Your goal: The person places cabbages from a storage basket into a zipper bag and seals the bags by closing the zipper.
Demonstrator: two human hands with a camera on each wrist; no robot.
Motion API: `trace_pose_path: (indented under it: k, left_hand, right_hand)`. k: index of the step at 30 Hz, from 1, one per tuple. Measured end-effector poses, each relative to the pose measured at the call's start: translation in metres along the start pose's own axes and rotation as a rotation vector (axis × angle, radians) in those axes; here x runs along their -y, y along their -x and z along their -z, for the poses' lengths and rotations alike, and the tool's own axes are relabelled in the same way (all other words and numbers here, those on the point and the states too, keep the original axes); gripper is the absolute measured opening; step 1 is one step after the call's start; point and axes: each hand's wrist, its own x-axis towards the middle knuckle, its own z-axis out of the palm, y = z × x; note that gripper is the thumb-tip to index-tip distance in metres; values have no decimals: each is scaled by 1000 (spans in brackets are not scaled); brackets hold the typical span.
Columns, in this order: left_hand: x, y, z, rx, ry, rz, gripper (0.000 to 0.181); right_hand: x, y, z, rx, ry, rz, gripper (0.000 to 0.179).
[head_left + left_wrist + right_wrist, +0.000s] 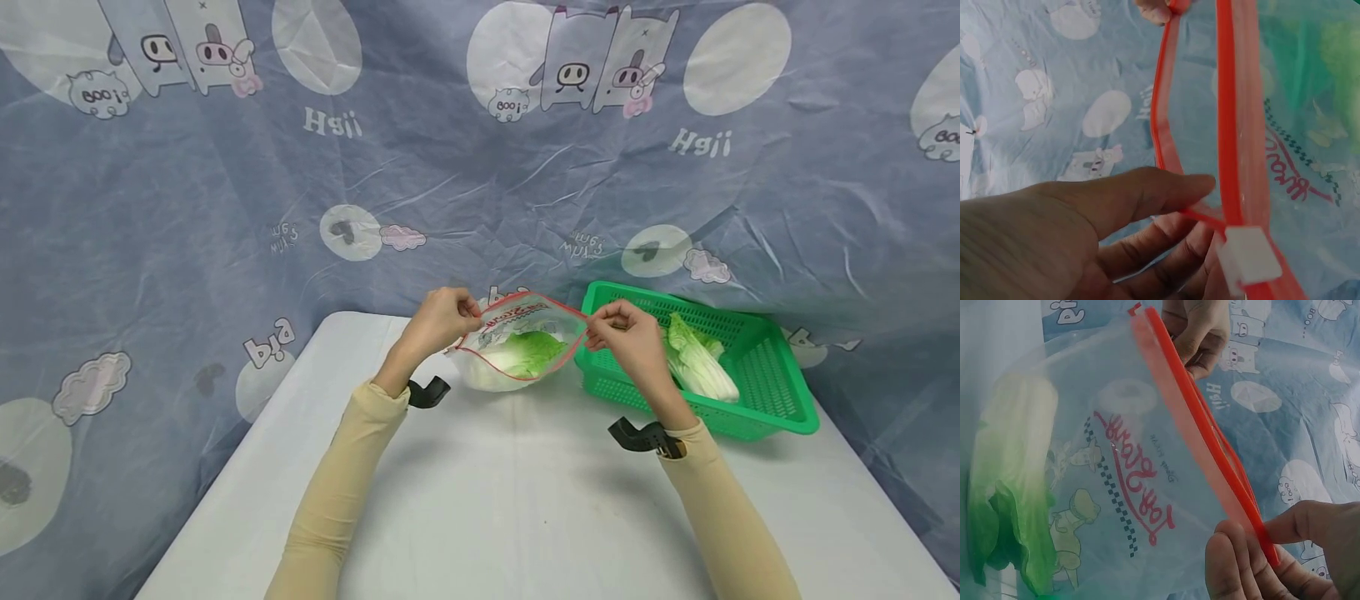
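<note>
A clear zip bag [491,379] with a red zip edge and printed lettering stands over the table, its mouth spread apart. Inside it lies a head of napa cabbage [534,353], white at one end and leafy green at the other; the right wrist view shows the cabbage [1019,456] low in the bag. My left hand [442,321] pinches the left end of the red edge, close to a white slider [1250,255]. At the opposite end, my right hand [628,333] pinches the red edge between thumb and fingers [1235,559].
A green plastic basket [780,375] stands at the right, just behind my right hand, with another napa cabbage [697,362] in it. The white table [517,500] stretches in front. A printed grey-blue cloth [450,167] hangs behind the table.
</note>
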Motion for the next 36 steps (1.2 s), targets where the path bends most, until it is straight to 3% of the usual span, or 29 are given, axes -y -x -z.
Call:
trace_pose_path:
  k: [7, 13, 17, 23, 29, 36]
  left_hand:
    - [4, -13, -5, 116, 139, -31, 11]
    - [9, -20, -14, 70, 257, -65, 8]
    - [13, -23, -20, 3, 322, -54, 8]
    - [25, -22, -19, -170, 417, -30, 9]
    - [40, -20, -2, -328, 489, 19, 11]
    - [58, -12, 24, -375, 475, 73, 11]
  right_hand:
    - [-8, 2, 1, 63, 18, -26, 24]
    - [-22, 4, 4, 87, 23, -22, 29]
    - [-26, 5, 6, 99, 25, -2, 31]
    - [-32, 5, 13, 69, 61, 34, 35]
    - [-44, 3, 33, 46, 234, -16, 37]
    - [-60, -1, 62, 50, 429, -113, 41]
